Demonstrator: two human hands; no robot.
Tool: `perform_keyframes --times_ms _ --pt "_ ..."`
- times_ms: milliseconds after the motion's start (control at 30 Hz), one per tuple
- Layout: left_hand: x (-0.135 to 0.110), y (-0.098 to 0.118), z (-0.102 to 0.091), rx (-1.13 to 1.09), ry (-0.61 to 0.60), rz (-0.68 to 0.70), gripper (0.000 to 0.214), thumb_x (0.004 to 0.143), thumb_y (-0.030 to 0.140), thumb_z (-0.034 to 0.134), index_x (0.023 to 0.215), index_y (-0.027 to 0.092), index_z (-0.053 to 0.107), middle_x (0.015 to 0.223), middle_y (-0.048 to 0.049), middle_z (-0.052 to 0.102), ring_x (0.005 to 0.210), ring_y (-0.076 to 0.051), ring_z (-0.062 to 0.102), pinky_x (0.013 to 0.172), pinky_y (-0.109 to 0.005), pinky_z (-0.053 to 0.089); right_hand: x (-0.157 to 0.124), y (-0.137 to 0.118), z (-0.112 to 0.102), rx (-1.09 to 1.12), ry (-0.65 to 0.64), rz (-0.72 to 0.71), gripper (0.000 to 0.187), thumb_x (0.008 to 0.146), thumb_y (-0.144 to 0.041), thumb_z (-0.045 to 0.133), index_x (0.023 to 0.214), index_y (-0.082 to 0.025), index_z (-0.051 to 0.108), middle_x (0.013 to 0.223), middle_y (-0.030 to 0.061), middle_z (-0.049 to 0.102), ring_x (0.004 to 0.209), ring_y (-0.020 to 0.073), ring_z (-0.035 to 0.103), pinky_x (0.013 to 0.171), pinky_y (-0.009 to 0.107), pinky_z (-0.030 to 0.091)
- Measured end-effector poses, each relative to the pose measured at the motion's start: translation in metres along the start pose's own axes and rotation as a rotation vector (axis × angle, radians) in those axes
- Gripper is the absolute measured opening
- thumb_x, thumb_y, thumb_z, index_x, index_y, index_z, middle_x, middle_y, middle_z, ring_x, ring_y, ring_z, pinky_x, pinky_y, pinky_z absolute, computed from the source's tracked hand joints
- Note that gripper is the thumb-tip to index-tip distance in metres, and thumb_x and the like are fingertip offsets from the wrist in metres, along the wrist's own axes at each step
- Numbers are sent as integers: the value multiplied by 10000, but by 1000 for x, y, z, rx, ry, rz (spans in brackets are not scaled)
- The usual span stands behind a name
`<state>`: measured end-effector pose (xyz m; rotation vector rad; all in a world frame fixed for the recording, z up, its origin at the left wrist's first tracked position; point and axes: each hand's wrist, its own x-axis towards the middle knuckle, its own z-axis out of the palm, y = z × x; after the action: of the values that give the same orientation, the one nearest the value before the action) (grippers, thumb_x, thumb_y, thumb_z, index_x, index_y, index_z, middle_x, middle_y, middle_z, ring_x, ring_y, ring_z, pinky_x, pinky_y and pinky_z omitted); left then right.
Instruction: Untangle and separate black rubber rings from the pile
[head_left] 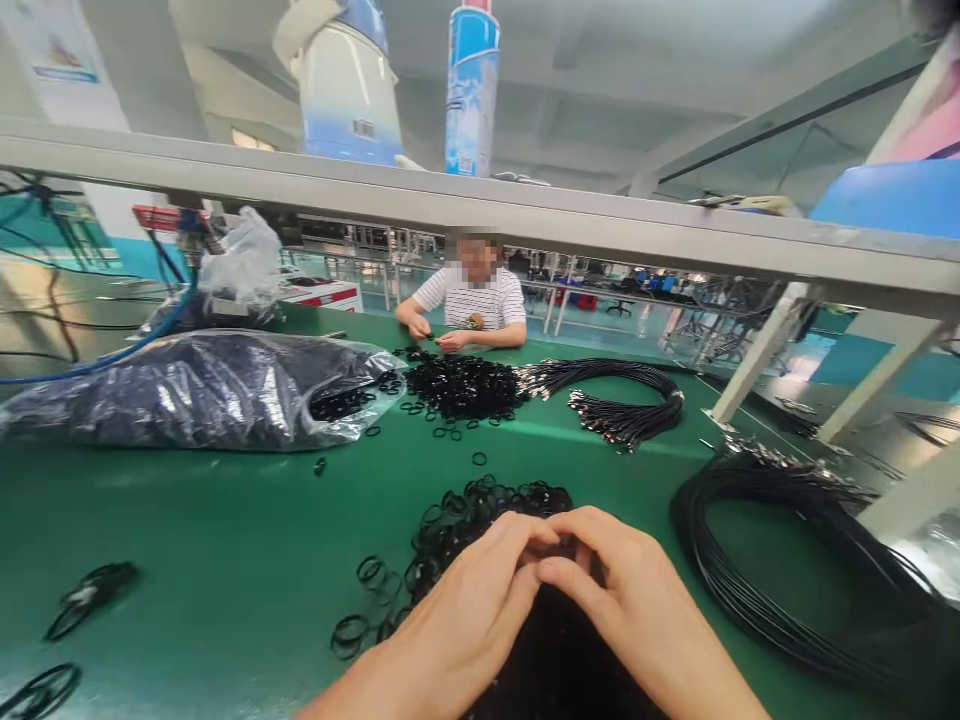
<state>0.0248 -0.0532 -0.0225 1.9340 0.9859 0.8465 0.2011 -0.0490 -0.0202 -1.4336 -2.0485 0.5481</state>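
A heap of thin black rings [457, 520] lies on the green tabletop in front of me. Over its near side, my left hand [487, 580] and my right hand [622, 580] meet at the fingertips. Both sets of fingers are bent and pinched together. Whatever sits between them is hidden by the fingers and too small to name. Several loose rings [349, 635] lie left of my left wrist. To the right of my right hand is a large coil of black cables [720, 580].
Across the table [225, 540] a person [480, 300] handles small items behind a second ring pile [469, 388]. A clear plastic bag [202, 390] of black items lies left, a cable bundle [637, 385] right. A shelf beam [450, 205] spans overhead, carrying a spray can [472, 95].
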Motion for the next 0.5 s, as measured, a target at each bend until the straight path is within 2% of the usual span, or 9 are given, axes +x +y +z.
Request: perform_keyframes --times_ms 100,167,300,400,500 --pt "-1 9 -1 -166 86 -5 290 947 146 342 1061 222 597 1092 -29 636 1038 -161 573 923 -260 421 1 8 9 28 24 -40 215 835 -293 665 1047 -322 644 992 -40 686 874 158 629 756 238 485" --pt "-1 10 0 -264 105 -14 305 909 75 346 1030 187 602 1051 -43 664 1000 -160 605 895 -268 456 2 14 14 -7 62 -77 237 813 -322 683 1047 -332 648 969 -44 697 839 158 645 695 222 508" --pt "-1 2 2 -411 91 -6 399 827 -25 329 1062 171 585 1072 -59 694 993 -161 642 891 -305 485 3 20 18 -68 129 -165 187 840 -386 639 1015 -321 664 868 -48 706 619 116 635 520 177 506" --pt "-2 -5 5 -464 69 -45 428 794 -24 364 1082 197 589 1099 -53 702 1049 -188 634 896 -342 488 2 25 18 -92 203 -219 180 874 -417 588 981 -305 681 880 -42 713 591 96 647 515 148 518" --pt "-3 -8 5 -470 -3 -62 450 793 16 443 1167 231 571 1182 -56 679 1117 -228 616 949 -414 473 1 37 19 -162 294 -263 214 860 -469 586 926 -308 712 894 -37 730 617 105 686 509 130 527"
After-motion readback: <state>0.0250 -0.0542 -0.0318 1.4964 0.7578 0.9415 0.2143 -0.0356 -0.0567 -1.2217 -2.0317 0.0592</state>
